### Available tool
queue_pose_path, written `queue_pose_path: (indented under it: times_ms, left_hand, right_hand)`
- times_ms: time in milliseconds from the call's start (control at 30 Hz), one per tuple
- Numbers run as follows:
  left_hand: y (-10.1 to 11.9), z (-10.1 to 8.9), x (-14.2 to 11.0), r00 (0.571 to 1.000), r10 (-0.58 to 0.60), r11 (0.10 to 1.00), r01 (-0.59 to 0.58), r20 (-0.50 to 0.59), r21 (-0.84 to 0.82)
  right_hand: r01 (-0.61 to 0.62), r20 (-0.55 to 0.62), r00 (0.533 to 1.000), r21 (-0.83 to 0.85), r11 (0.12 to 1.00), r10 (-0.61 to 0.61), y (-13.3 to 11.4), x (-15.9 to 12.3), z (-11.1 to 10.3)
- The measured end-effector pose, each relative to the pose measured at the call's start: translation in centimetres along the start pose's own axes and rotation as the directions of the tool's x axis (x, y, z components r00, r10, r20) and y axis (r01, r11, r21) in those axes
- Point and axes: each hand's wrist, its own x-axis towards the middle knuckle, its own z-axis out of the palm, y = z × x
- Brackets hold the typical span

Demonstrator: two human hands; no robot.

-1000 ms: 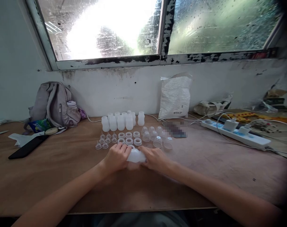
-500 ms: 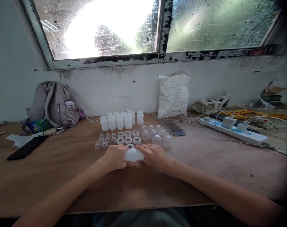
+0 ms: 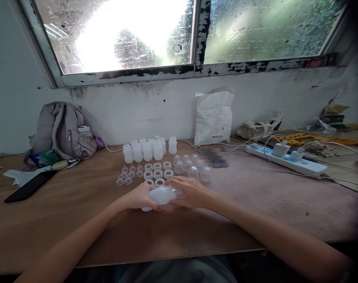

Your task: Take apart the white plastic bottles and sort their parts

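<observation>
A frosted white baby bottle (image 3: 162, 195) lies sideways between my hands, a little above the table's near half. My left hand (image 3: 140, 196) is closed round its left end, thumb on the near side. At its right end, what looks like a clear cap (image 3: 175, 192) is gripped by my right hand (image 3: 193, 192), whose fingers partly hide it. Just beyond my hands are several white collar rings (image 3: 168, 177). To their left lie several clear bottle teats (image 3: 128, 181), and to their right several clear domed caps (image 3: 193, 173).
Several frosted bottles (image 3: 147, 152) stand at the back near the wall. A grey backpack (image 3: 59, 133) and a black flat case (image 3: 28, 188) are at the left. A white plastic bag (image 3: 213, 118), a blurred-out flat object (image 3: 214, 157) and a power strip (image 3: 287, 161) with cables are at the right.
My left hand has turned, its thumb now across the bottle's near side. The bottle's left end has come into view lower left. My right hand stays at the other end. The view shifts slightly.
</observation>
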Motion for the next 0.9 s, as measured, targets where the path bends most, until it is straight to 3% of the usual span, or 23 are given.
queue_pose_path:
  times_ms: [67, 133, 200, 267, 333, 433, 500, 567, 767, 900]
  left_hand:
    - [0.0, -0.4, 0.0, 0.999, -0.016, 0.995, 0.020, 0.037, -0.095]
    - [-0.1, -0.6, 0.0, 0.996, -0.024, 0.982, 0.039, 0.081, -0.184]
    - [-0.2, -0.7, 0.0, 0.991, -0.033, 0.963, 0.065, 0.127, -0.262]
    - [-0.5, -0.7, 0.1, 0.988, -0.047, 0.946, 0.092, 0.150, -0.311]
    - [-0.8, -0.8, 0.3, 0.980, -0.069, 0.928, 0.132, 0.189, -0.347]
    - [-1.6, -1.2, 0.7, 0.943, -0.089, 0.890, 0.219, 0.319, -0.401]
    - [-2.2, -1.5, 0.9, 0.924, -0.065, 0.860, 0.244, 0.377, -0.449]
    - [-2.7, -1.8, 0.9, 0.918, -0.026, 0.830, 0.241, 0.397, -0.503]
    - [-2.8, -1.9, 0.5, 0.917, -0.005, 0.801, 0.242, 0.398, -0.547]
    - [-2.6, -1.8, 0.3, 0.919, -0.006, 0.808, 0.237, 0.395, -0.539]
  right_hand:
    - [-0.108, 0.002, 0.994, 0.230, 0.967, 0.111, 0.0, 0.0, -0.2]
    - [-0.244, 0.091, 0.970, 0.431, 0.869, 0.227, 0.1, -0.1, -0.2]
    - [-0.342, 0.190, 0.940, 0.552, 0.761, 0.284, 0.1, -0.1, -0.2]
    - [-0.360, 0.224, 0.933, 0.590, 0.723, 0.282, 0.1, -0.1, -0.1]
    - [-0.289, 0.163, 0.957, 0.551, 0.783, 0.238, 0.1, 0.0, 0.0]
    - [-0.091, 0.011, 0.996, 0.364, 0.927, 0.094, 0.2, 0.0, -0.1]
    - [0.006, -0.039, 0.999, 0.221, 0.975, 0.003, 0.6, -0.1, -0.3]
    - [0.029, -0.085, 0.996, 0.114, 0.993, -0.019, 1.3, -0.3, -0.7]
    - [-0.210, -0.342, 0.921, -0.029, 0.977, 0.188, 4.6, -0.5, -1.8]
    - [-0.323, -0.344, 0.900, -0.118, 0.939, 0.267, 5.8, -0.4, -1.6]
